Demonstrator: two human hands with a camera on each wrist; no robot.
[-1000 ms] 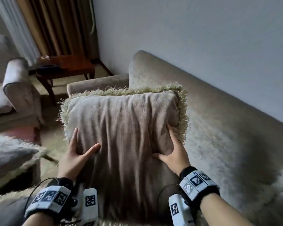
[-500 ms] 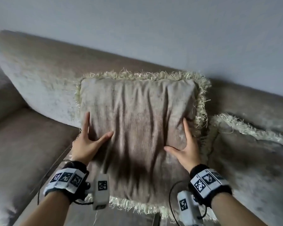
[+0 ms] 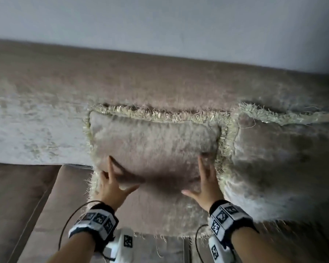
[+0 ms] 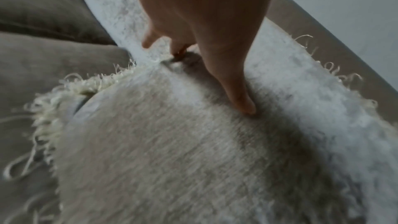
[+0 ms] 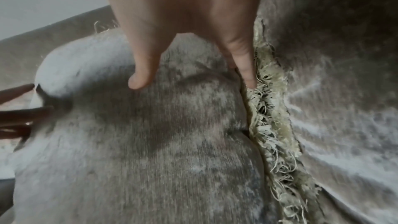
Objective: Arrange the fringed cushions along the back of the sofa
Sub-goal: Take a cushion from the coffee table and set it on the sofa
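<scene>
Velvety cushion against the sofa back: we should press evenly, both hands' fingers spread flat, beside its neighbour.

Both your hands are flat on the middle fringed cushion, which leans against the sofa back. Your left hand presses near its left edge, fingers straight and thumb spread toward the middle. Your right hand sits by the right edge, fingers pointing up, thumb out to the left. A second fringed cushion stands just beside it on the right, their fringes touching. The seat cushion shows lower left, the pale wall above
</scene>
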